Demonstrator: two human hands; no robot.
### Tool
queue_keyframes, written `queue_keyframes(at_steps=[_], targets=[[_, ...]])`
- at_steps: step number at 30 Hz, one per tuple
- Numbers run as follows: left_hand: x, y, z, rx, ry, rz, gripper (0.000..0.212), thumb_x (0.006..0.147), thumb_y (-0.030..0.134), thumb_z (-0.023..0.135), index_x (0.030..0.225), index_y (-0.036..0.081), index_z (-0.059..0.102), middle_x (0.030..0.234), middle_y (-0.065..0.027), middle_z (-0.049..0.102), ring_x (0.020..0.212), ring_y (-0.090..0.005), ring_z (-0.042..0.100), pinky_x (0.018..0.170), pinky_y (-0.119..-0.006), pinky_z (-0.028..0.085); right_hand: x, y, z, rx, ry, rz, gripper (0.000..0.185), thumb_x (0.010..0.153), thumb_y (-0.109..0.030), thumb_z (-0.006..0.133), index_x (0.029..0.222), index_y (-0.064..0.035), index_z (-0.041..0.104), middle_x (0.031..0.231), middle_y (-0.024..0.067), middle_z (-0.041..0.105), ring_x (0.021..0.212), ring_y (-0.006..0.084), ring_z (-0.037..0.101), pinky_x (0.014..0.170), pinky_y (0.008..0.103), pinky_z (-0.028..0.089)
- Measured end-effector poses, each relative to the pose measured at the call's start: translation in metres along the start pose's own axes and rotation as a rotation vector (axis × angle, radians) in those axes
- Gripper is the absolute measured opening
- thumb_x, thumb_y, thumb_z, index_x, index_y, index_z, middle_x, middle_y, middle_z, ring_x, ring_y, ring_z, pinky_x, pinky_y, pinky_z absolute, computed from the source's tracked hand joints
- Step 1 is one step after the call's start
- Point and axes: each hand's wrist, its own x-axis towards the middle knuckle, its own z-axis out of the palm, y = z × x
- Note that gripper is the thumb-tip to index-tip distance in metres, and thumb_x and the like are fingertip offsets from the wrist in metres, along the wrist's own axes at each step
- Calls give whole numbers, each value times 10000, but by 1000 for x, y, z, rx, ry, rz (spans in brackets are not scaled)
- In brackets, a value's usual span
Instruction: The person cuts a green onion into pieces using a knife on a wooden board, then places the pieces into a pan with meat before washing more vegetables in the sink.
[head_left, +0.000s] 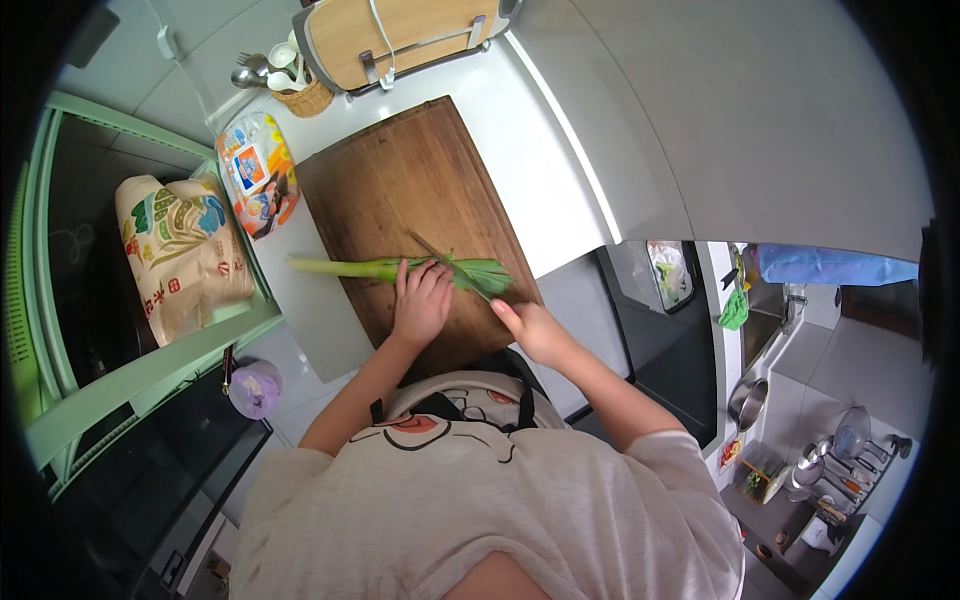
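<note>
A long leek (352, 268) lies across the wooden cutting board (397, 180), its pale end sticking out past the board's left edge and its green leaves to the right. My left hand (424, 300) presses on the green part, with its fingers bent over it. In my right hand (525, 326) is the handle of a kitchen knife (442, 256); the blade slants up and left across the leaves, close to my left fingertips. The handle is mostly hidden by my fingers. Whether the edge has gone into the leaves I cannot tell.
Left of the board stand a pack of wipes (259, 176) and a green shelf rack (157, 360) with a printed bag (187, 255). Behind are a wicker basket (304, 101) of utensils and a folded wooden board (405, 37). A sink (761, 322) is at the right.
</note>
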Motion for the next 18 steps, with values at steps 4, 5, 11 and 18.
queue_keyframes(at_steps=[4,5,11,18], targets=[[1,-1,1,-13,-7,-6,187,760,142,611,928,61,600,1000,-60,560,1052,-236,482,1009,-515,259,-39,21,7,-52,61,43,719,877,-565,365,677,91,579,683,311,552,737,449,569,692,473,440],[-1,-1,2,-15,-5,-5,187,760,142,611,928,61,600,1000,-60,560,1052,-236,482,1009,-515,259,-36,20,10,-55,64,44,719,877,-565,365,677,91,579,683,311,552,737,449,569,692,473,440],[8,-7,-16,-147,-22,96,189,682,102,600,860,48,569,946,-89,519,983,-283,480,1009,-538,244,18,-16,14,162,111,-52,722,878,-570,379,663,92,572,582,250,548,630,382,579,632,419,457],[47,0,-23,-215,-41,174,244,648,120,666,853,39,561,919,-104,495,945,-299,482,964,-517,316,-33,-1,-31,693,267,58,618,885,-612,303,629,-64,433,460,1,367,333,91,324,324,239,265]])
